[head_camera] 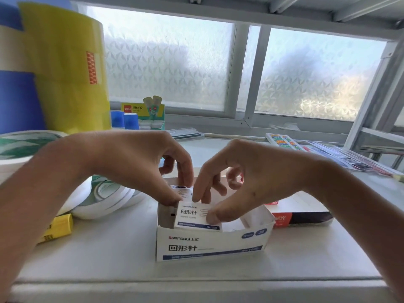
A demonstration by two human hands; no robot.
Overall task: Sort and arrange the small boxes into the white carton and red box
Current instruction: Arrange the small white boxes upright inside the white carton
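Pinching small white cardboard box [195, 217] labelled 回形针 with both left hand [140, 165] and right hand [247, 182], box inside open white SHANGHUI 上汇 carton [209, 246], red box [303, 218] just beside, right.

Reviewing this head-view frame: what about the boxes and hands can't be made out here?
- How many small boxes sit in the white carton: both hands cover its far half.
- Red box: the right hand and forearm cover most of it; contents unseen.
- Second small box behind the front small box: the left hand hides most of it.
- Small print on both boxes: blurred.
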